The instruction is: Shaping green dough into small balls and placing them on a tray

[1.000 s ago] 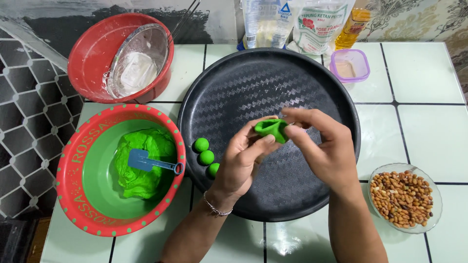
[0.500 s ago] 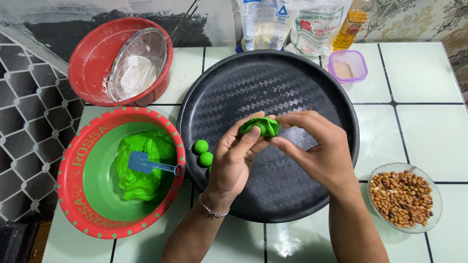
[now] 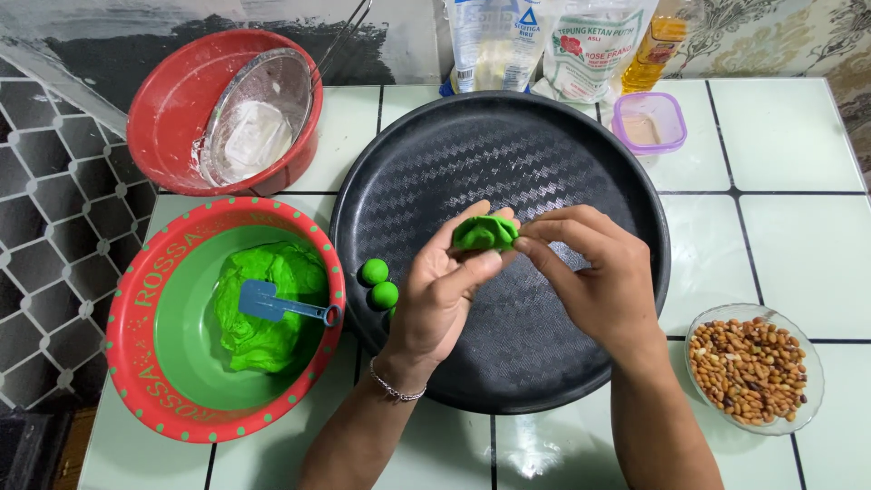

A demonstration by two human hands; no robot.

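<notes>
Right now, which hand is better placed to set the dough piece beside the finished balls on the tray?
Left, probably. The left hand cups the green dough piece and sits nearest the two dough balls; the right hand only pinches its edge from the far side.

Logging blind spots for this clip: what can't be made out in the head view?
- Dough piece: its inside, closed in by fingertips of left hand and right hand.
- Any third ball beside the two balls: left hand covers that spot.
- Bags: tops cut by the top edge.
</notes>
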